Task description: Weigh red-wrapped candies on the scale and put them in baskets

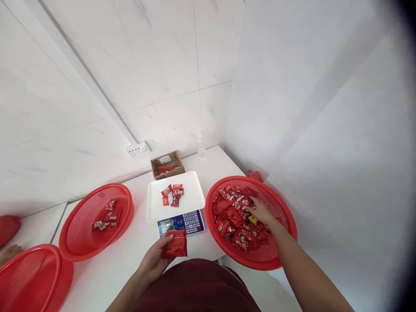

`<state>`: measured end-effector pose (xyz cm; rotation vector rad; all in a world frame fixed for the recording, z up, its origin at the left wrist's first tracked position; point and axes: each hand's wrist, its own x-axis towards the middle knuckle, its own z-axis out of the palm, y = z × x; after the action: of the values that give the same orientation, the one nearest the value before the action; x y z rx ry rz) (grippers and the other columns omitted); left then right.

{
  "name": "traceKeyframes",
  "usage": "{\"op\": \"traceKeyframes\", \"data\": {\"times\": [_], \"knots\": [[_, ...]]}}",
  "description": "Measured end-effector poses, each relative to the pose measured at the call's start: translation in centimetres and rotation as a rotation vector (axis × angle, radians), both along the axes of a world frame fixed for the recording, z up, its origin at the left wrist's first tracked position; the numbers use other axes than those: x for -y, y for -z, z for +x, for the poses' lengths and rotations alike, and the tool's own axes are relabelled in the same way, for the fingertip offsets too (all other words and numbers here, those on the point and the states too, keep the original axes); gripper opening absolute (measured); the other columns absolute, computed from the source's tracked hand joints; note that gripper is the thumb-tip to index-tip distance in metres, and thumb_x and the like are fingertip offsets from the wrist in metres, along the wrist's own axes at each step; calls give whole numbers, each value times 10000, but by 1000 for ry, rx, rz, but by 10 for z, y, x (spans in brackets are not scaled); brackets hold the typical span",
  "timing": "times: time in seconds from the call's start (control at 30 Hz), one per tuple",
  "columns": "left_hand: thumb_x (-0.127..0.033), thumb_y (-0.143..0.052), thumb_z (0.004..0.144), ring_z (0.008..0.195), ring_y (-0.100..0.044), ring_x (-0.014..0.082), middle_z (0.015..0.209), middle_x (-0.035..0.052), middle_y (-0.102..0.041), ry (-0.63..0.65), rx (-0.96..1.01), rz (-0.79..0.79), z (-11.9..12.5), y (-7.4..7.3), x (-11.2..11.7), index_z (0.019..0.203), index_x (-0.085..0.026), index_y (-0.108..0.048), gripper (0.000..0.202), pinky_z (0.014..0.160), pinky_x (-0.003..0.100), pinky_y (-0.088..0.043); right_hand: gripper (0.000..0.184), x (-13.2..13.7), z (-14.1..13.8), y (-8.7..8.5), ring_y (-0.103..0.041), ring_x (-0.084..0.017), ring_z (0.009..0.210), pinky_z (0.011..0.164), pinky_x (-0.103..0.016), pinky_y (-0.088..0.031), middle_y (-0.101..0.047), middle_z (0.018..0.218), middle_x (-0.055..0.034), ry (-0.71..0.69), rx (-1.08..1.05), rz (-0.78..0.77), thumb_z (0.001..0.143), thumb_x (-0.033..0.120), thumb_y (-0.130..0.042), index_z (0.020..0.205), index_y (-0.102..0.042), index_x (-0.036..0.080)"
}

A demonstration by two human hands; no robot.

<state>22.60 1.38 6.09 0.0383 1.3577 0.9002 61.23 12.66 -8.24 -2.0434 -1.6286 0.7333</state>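
Note:
My left hand [155, 259] grips a red foil packet [176, 244], held just in front of the weighing scale's blue keypad [180, 223]. Inside the round red basket [290, 234] on the right, my right hand [260, 211] reaches in among many red wrapped packets [234, 215]; its fingertips touch the pile, and whether they pinch a packet is hidden. A yellow wrapper [252, 219] shows below that hand. On the scale's white tray [191, 209] lie several small red and orange wrapped sweets [176, 190].
Behind the tray stands an open cardboard box [167, 164] with red packets, and a clear plastic bottle [201, 149] near the wall. To the left are a red basket [69, 234] with several packets and another red basket [58, 277]. Another person's hand [11, 255] shows at the far left.

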Motion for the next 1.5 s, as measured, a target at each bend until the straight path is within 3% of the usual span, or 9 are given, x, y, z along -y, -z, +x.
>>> {"op": "traceKeyframes", "data": {"times": [0.13,0.23,0.4,0.57,0.77,0.9,1.03,1.27,1.5], "knots": [[-92,-541,857,683,-652,136,912,90,-654,5,6,7,-1,1,2,1026,-100,-553,169,643,253,-546,514,8,-12,16,-394,-332,1291,1075,-488,-284,-502,1341,-172,54,-40,5,683,213,-627,1192,-570,167],[-96,-539,858,683,-649,135,914,91,-652,12,-5,-7,-1,2,2,1033,-99,-552,175,642,258,-545,434,10,-13,16,-485,-306,1206,1049,-471,-329,-579,1227,-164,96,-109,-1,693,138,-556,1124,-602,155],[-98,-546,852,673,-640,129,893,81,-647,17,-11,-11,1,2,-1,1019,-104,-549,167,631,251,-538,392,9,-7,-6,-628,-232,990,911,-401,-490,-679,1053,-77,124,-310,-17,740,187,-526,1127,-587,203],[-99,-560,840,654,-629,116,881,74,-638,35,9,10,1,3,-3,1042,-99,-548,202,610,233,-524,518,12,-3,-32,-653,-197,972,828,-336,-551,-655,1171,-49,-36,-676,-75,806,433,-546,1297,-487,279],[-94,-554,841,651,-633,125,877,76,-639,21,8,-4,0,1,-3,1045,-98,-550,204,604,240,-526,460,14,11,-11,-629,-246,1030,884,-379,-497,-682,1102,-109,114,-322,-131,808,441,-515,1195,-586,203],[-93,-562,836,648,-636,125,874,76,-640,7,6,-9,-4,1,-1,1033,-96,-549,197,603,237,-529,436,20,7,11,-615,-296,1052,916,-418,-452,-696,1052,-128,129,-216,-176,748,404,-581,1121,-623,183],[-91,-560,833,666,-642,135,885,81,-642,3,14,-16,-5,2,0,1047,-94,-539,215,623,254,-540,471,20,-3,19,-614,-310,1044,917,-434,-433,-683,1080,-154,115,-170,-198,724,351,-594,1152,-594,152],[-94,-567,833,657,-641,137,878,84,-645,14,15,-13,-6,2,1,1013,-95,-549,181,626,259,-540,352,15,-19,9,-630,-256,1026,899,-369,-462,-711,1040,-87,17,-295,-163,725,280,-580,1062,-644,198],[-91,-576,824,644,-640,133,866,79,-642,19,18,-16,-9,2,1,1015,-102,-551,192,602,247,-537,481,16,-10,-15,-653,-196,995,817,-332,-522,-675,1160,-81,-13,-385,-118,880,429,-386,1305,-490,232]]}}
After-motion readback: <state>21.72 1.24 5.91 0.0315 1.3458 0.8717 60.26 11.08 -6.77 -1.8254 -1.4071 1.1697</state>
